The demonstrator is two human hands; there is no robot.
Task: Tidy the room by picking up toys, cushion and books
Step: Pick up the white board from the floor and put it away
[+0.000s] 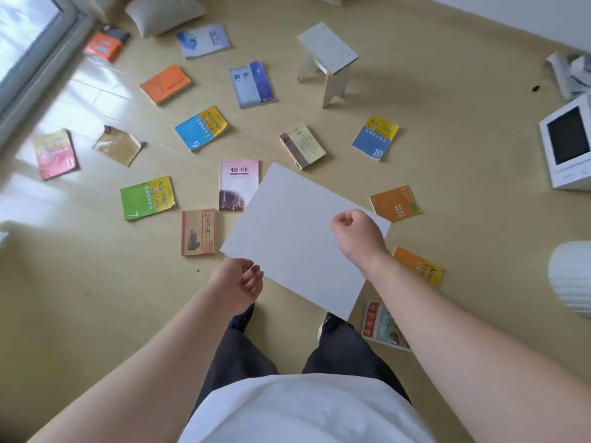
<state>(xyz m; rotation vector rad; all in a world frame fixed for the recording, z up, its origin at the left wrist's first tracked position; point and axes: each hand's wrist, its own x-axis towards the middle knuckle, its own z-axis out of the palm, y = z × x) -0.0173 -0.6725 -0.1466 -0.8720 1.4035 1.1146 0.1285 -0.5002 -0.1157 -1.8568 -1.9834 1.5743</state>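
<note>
I stand over a wooden floor strewn with several books. A large white sheet (294,231) hangs flat in front of me. My right hand (358,235) is closed in a fist over its right corner and grips it. My left hand (238,282) is at the sheet's lower left edge with its fingers curled; whether it grips the sheet is unclear. Around the sheet lie a pink physics book (238,183), a brown book (198,231), a green book (147,198) and an orange book (396,203). A grey cushion (163,14) lies at the far left, by the window.
A small white stool (326,52) stands beyond the books. A white box with a dark screen (569,145) sits at the right, crumpled papers (569,75) behind it, and a white rounded object (572,276) at the right edge. A window frame (38,59) runs along the left.
</note>
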